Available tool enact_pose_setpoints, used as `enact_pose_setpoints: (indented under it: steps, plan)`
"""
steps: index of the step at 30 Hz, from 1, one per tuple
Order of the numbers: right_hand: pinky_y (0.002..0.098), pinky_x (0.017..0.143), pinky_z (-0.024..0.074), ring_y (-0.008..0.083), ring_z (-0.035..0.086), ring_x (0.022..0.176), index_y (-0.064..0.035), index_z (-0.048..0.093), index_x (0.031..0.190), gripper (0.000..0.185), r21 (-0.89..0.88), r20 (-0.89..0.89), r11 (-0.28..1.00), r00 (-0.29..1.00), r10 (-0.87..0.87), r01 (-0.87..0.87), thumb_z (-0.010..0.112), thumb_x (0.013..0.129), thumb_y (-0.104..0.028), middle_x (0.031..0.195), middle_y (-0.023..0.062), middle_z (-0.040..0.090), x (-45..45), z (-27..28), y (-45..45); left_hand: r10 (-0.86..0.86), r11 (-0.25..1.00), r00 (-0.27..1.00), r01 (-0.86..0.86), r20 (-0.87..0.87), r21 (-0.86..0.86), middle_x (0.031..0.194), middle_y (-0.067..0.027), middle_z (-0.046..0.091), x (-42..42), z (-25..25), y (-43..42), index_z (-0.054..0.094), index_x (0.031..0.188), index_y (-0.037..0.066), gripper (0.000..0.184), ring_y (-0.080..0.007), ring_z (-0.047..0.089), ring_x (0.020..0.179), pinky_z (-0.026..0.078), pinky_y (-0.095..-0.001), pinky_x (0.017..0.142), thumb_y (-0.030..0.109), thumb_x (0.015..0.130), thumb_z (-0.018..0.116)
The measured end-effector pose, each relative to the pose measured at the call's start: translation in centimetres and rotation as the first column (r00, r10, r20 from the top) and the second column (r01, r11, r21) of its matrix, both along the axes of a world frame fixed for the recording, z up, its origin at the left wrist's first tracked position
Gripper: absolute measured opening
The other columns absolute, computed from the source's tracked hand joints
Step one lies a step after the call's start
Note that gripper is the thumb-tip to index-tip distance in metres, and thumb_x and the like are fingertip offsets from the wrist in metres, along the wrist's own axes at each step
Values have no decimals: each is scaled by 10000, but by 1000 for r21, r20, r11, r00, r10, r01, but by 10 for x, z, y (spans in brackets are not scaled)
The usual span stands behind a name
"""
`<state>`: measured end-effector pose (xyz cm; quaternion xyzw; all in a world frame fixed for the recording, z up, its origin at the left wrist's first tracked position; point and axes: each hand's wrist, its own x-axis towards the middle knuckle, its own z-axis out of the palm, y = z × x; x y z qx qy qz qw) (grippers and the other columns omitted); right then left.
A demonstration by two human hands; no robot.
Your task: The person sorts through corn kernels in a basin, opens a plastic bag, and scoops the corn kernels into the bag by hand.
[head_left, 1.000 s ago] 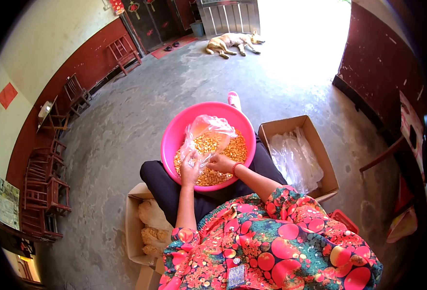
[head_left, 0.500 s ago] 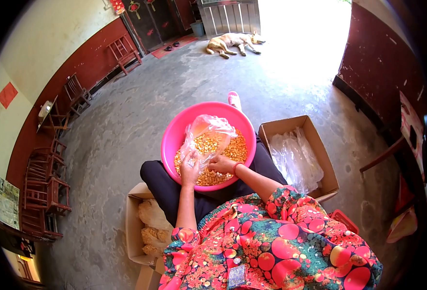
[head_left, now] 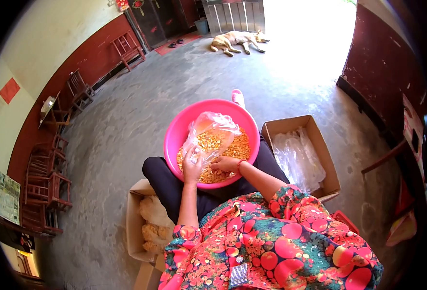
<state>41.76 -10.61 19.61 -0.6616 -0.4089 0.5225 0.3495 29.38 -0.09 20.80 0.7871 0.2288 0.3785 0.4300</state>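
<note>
A pink basin (head_left: 173, 140) rests on my lap, its bottom covered with yellow-orange corn kernels (head_left: 238, 150). My left hand (head_left: 191, 166) grips the edge of a clear plastic bag (head_left: 212, 124) whose mouth is spread open above the kernels. Kernels show through or inside the bag; which of the two I cannot tell. My right hand (head_left: 223, 164), with a red bracelet at the wrist, is low in the basin against the kernels, beside the bag's near side. Its fingers are curled in, and what they hold is hidden.
At my right stands a cardboard box (head_left: 333, 166) of clear plastic bags (head_left: 298, 157). Another cardboard box (head_left: 134, 224) at my left holds filled bags (head_left: 154, 234). A dog (head_left: 237, 41) lies near the doorway. Wooden chairs (head_left: 47, 188) line the left wall.
My right hand has opened out slightly from a tighter fist and sits a little lower by the kernels. The left hand keeps its hold on the bag. The whole view has shifted slightly.
</note>
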Motion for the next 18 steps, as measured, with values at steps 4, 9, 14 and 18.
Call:
enact_pose_setpoints:
  steps: [4, 9, 14, 18]
  plan:
    - [229, 433, 412, 108, 482, 470, -19, 591, 868, 259, -35, -33, 999, 999, 2, -3, 520, 786, -254, 596, 31, 533, -2, 3, -2, 12, 1000, 1000, -12, -3, -26, 1070, -128, 531, 0, 7, -4, 498, 1077, -26, 401, -202, 490, 1001, 364, -288, 877, 15, 684, 565]
    - [232, 458, 443, 109, 499, 499, -24, 581, 874, 209, 7, -154, 1000, 988, 6, -5, 518, 791, -204, 621, 29, 530, -1, 1, -4, 14, 999, 1000, -15, -22, -46, 1069, -129, 531, -1, 6, -4, 496, 1080, -25, 406, -201, 488, 1004, 361, -286, 880, 18, 684, 572]
    - [268, 581, 485, 132, 543, 676, -25, 558, 936, 206, 3, -622, 968, 758, -195, 251, 518, 797, -171, 767, 51, 557, -5, 11, -8, 0, 999, 999, -1, -33, -40, 1083, -128, 521, 0, 3, -1, 498, 1082, -21, 409, -201, 486, 1007, 358, -288, 886, 24, 684, 580]
    - [317, 720, 469, 194, 556, 846, 21, 551, 933, 244, 497, 494, 828, 869, -26, -258, 575, 732, -116, 883, 110, 582, 18, 8, 5, 8, 997, 1000, -7, 4, -78, 1066, -172, 528, 2, -4, 2, 499, 1061, -49, 406, -240, 500, 1013, 378, -312, 877, 6, 662, 545]
